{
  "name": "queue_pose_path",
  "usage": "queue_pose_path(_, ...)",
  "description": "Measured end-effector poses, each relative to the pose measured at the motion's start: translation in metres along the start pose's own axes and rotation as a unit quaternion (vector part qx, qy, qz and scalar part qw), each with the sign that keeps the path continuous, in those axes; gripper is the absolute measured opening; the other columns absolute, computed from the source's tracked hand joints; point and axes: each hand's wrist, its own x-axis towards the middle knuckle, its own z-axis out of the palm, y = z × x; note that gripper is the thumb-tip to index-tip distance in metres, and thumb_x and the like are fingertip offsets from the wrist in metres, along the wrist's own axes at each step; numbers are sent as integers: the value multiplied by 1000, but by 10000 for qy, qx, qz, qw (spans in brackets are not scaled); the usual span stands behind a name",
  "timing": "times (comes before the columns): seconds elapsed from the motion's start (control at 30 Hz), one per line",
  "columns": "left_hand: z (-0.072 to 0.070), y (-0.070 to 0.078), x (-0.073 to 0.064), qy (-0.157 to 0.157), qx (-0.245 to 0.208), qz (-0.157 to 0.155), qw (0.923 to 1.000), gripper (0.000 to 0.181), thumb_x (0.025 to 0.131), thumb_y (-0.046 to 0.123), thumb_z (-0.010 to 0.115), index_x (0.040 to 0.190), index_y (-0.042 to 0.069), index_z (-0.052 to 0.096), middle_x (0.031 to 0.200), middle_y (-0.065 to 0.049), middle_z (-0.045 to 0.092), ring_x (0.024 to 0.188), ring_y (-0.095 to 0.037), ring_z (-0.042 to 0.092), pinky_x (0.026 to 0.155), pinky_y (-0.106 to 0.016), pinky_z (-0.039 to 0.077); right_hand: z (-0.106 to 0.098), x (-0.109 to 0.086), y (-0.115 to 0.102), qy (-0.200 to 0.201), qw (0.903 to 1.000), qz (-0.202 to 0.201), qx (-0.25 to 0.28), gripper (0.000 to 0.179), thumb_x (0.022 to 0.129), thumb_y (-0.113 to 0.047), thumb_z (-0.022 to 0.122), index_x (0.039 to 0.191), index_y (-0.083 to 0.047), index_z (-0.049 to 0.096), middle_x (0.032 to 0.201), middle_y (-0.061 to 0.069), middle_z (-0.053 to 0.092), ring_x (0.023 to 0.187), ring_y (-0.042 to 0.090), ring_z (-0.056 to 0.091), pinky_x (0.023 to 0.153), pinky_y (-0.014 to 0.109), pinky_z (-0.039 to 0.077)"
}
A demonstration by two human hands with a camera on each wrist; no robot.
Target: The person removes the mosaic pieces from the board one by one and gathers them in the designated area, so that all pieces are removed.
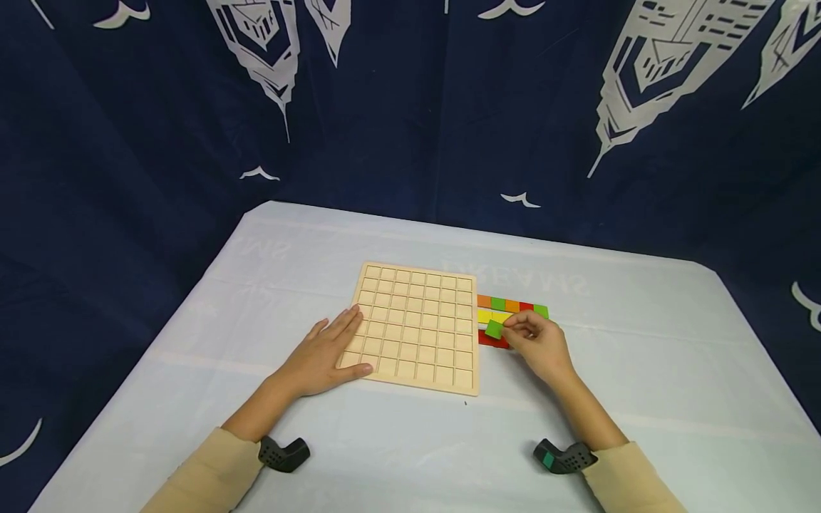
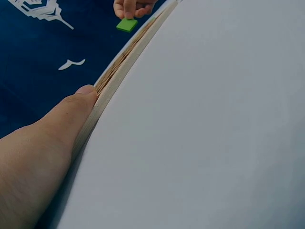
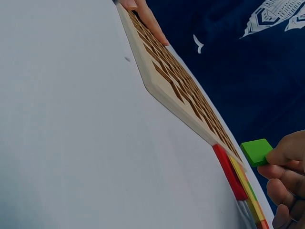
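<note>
A pale wooden board (image 1: 413, 324) divided into a grid of square recesses lies flat on the table. My left hand (image 1: 321, 356) rests on its left edge, fingers straight and thumb at the near left corner. In the left wrist view the thumb (image 2: 71, 107) lies against the board's side. Just off the board's right edge, my right hand (image 1: 541, 345) pinches a green square tile (image 1: 494, 328) between thumb and fingertips. The right wrist view shows that green tile (image 3: 257, 151) held tilted, above rows of coloured tiles.
Right of the board lie tile rows: a mixed row (image 1: 512, 306) of orange, green and red, a yellow row (image 1: 490, 316), and a red row (image 1: 492, 340) partly behind my right hand. White cloth (image 1: 410, 449) covers the table; a dark blue printed curtain (image 1: 410, 128) hangs behind.
</note>
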Motion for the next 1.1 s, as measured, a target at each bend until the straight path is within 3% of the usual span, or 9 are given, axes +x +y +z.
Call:
queue_pose_path(0.57, 0, 2, 0, 1, 21, 32, 10000, 95, 90, 63, 54, 155, 3, 19, 162, -7, 12, 148, -24, 12, 116, -53, 11, -20, -3, 10, 144, 9999, 30, 48, 12, 88, -3, 70, 97, 5, 66, 86, 15, 67, 67, 8, 57, 56, 18, 49)
queue_pose_path(1.1, 2, 0, 1, 19, 27, 47, 10000, 96, 90, 64, 54, 155, 3, 18, 162, -6, 12, 148, -22, 12, 116, -53, 11, -33, -10, 22, -128, 9994, 290, -115, 13, 89, -2, 68, 98, 6, 66, 86, 13, 67, 65, 10, 56, 58, 18, 48)
